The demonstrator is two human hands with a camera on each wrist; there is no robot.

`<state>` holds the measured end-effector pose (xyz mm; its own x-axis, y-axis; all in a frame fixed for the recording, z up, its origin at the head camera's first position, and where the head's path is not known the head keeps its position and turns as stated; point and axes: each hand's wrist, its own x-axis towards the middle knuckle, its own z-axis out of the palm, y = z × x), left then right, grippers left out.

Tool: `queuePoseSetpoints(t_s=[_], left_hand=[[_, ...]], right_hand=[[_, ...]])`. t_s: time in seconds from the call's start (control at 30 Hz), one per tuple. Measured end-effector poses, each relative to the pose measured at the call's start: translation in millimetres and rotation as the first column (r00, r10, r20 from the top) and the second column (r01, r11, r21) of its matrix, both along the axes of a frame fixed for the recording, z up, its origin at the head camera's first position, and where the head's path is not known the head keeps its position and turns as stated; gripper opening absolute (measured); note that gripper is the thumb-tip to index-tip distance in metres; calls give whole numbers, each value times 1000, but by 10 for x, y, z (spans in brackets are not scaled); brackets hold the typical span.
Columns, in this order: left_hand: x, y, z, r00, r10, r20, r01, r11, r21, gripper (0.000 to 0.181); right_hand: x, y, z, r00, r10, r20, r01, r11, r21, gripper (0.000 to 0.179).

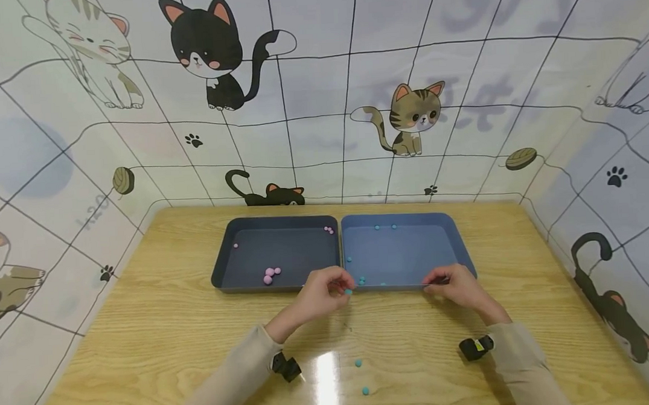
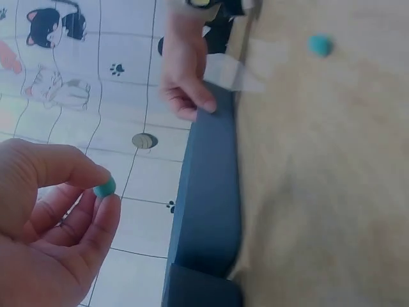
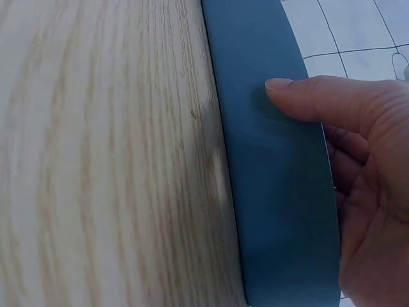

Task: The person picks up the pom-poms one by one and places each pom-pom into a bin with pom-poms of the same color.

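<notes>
Between thumb and fingertip, my left hand [image 1: 324, 293] pinches a small teal ball [image 2: 105, 187], just off the front left corner of the blue tray [image 1: 402, 247]. My right hand [image 1: 458, 286] grips that tray's front wall near its right end; in the right wrist view the thumb [image 3: 300, 96] presses the outer face while the other fingers go behind the rim. Several teal balls [image 1: 362, 280] lie inside the blue tray. On the table in front, a teal ball [image 1: 358, 363] and another teal ball [image 1: 365, 391] rest apart.
A dark grey tray [image 1: 282, 221] stands against the blue one on its left, with several pink balls [image 1: 268, 279] of differing sizes in it. The wooden table [image 1: 161, 330] ends at walls with a cat-printed covering [image 1: 319, 88] at the back and both sides.
</notes>
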<state>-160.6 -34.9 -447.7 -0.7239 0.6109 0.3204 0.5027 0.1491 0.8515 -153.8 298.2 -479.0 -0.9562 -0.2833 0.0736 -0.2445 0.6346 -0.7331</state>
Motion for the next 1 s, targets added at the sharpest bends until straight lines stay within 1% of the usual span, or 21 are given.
queuePoseSetpoints(t_s=[0.07, 0.17, 0.23, 0.3, 0.33, 0.37, 0.47, 0.53, 0.6, 0.7, 0.8, 1.0], left_hand=[[-57, 53, 97, 1000, 3, 22, -3, 1000, 18, 14], [-103, 126, 253, 999, 12, 45, -13, 1000, 22, 12], [-124, 172, 342, 995, 29, 95, -31, 999, 19, 12], [-169, 220, 360, 988, 50, 148, -54, 998, 25, 11], [-199, 244, 348, 982, 61, 180, -67, 997, 32, 11], [-240, 273, 311, 973, 77, 216, -88, 995, 38, 10], [-376, 356, 164, 948, 129, 291, -153, 986, 63, 9], [-466, 409, 60, 933, 160, 321, -191, 979, 66, 10], [-539, 455, -11, 925, 178, 335, -210, 976, 61, 12], [-618, 527, -62, 918, 188, 349, -217, 975, 47, 17], [-679, 601, -81, 905, 195, 379, -224, 974, 33, 20], [-753, 732, -77, 863, 232, 449, -270, 963, 23, 20]], right_hand=[[1, 1, 0, 1000, 2, 2, -2, 1000, 5, 4], [0, 2, 0, 1000, 1, 2, -2, 1000, 16, 4], [1, 1, 4, 1000, -3, 3, 3, 1000, 16, 4], [0, -2, 10, 1000, -5, 2, 5, 1000, 16, 4], [0, -4, 14, 1000, -5, 1, 5, 1000, 16, 4], [-1, -6, 18, 1000, -5, 2, 5, 1000, 18, 4], [-3, -9, 31, 1000, -4, 7, 4, 1000, 21, 5], [-5, -8, 37, 1000, -4, 11, 4, 1000, 28, 4], [-7, -7, 41, 1000, -5, 14, 5, 999, 34, 4], [-7, -4, 42, 1000, -6, 21, 5, 999, 42, 4], [-6, -3, 47, 1000, -4, 22, 3, 999, 44, 4], [0, -8, 47, 1000, 6, 16, -7, 999, 36, 4]])
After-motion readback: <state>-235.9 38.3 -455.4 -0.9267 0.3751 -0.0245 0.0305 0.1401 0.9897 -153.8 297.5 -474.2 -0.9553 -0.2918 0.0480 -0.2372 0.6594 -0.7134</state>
